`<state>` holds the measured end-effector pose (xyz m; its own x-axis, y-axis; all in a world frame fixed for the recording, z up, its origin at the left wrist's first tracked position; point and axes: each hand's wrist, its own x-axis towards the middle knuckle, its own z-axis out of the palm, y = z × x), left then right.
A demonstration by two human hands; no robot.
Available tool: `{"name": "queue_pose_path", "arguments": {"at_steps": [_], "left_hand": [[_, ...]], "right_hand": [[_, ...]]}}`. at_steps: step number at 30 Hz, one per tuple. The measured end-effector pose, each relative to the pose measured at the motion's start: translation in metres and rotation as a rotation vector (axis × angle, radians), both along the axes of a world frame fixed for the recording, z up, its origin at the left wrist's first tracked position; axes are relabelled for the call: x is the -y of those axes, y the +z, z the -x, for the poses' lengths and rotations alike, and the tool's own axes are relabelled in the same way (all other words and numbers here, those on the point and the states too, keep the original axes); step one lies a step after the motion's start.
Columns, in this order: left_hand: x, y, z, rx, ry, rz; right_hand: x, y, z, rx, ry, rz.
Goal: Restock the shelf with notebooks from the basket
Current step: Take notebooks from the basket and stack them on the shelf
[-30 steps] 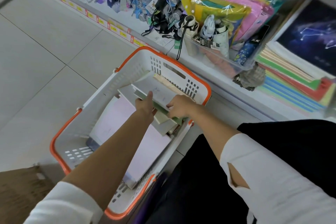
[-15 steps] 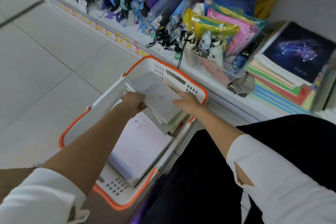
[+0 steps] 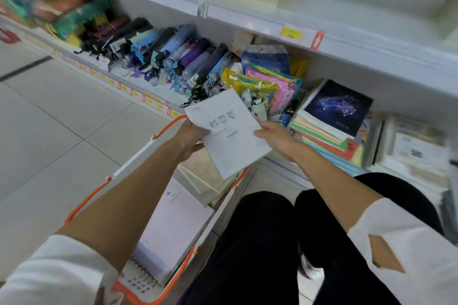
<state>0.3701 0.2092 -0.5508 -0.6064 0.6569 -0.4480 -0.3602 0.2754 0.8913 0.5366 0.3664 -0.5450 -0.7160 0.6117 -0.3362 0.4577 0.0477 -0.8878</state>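
Gripping flat white notebook (image 3: pixel 226 131), left hand (image 3: pixel 189 137), right hand (image 3: pixel 273 137)

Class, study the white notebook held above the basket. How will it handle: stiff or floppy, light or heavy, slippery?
Probably fairly stiff: the white notebook looks flat though the left hand and right hand pinch only its side edges. Likely light, since those pinches seem enough to carry it. Its smooth-looking cover might slip.

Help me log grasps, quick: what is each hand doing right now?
Left hand: grips the white notebook at its left edge.
Right hand: grips the same notebook at its right edge.
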Motion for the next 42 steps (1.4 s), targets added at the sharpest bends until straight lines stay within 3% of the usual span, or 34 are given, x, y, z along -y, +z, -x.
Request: {"name": "queue_pose_path", "arguments": {"at_steps": [8, 11, 22, 34, 38, 42], "left_hand": [[-0.087, 0.092, -0.075, -0.236, -0.100, -0.163], [-0.114, 0.125, -0.107, -0.372, -0.239, -0.245], [-0.232, 0.179, -0.224, -0.531, -0.441, -0.281], [-0.392, 0.264, -0.271, -0.791, -0.335, -0.553], [-0.444, 0.274, -0.270, -0.791, -0.368, -0.487], [-0.477, 0.260, -0.265, -0.860, -0.462, -0.393]], "right_hand": [[-0.031, 0.094, -0.085, -0.311, -0.378, 0.023], [-0.046, 0.127, -0.122, -0.379, -0.476, -0.047], [-0.118, 0.202, -0.234, -0.645, -0.858, -0.256], [-0.278, 0.270, -0.261, -0.531, -1.121, -0.528], [-0.329, 0.277, -0.266, -0.400, -1.128, -0.616], [-0.357, 0.262, -0.274, -0.267, -1.025, -0.581]]}}
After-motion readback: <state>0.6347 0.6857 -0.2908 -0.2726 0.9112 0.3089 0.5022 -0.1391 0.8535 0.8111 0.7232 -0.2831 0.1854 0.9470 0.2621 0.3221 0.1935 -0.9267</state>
